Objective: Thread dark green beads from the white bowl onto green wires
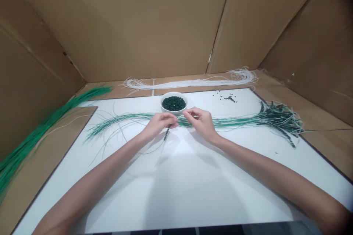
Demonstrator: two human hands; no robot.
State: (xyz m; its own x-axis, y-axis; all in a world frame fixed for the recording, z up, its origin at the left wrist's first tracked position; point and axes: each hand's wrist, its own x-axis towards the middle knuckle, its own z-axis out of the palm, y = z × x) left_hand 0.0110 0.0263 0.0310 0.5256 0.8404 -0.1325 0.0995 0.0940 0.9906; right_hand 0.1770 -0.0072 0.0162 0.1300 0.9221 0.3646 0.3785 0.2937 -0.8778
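- Bead string (167, 133): hangs from the left hand's fingers, above the white board (193, 187).
- Left hand (162, 122): thumb and fingers pinching the string.
- Right hand (200, 119): thumb and fingertips pinching the pale thread (180, 116) between the hands.
- Bowl (173, 94): just beyond the hands, filled with dark beads (173, 103).
- Green strands (234, 121): lying across the board, beaded at the right.
- White cords (187, 83): behind the bowl.
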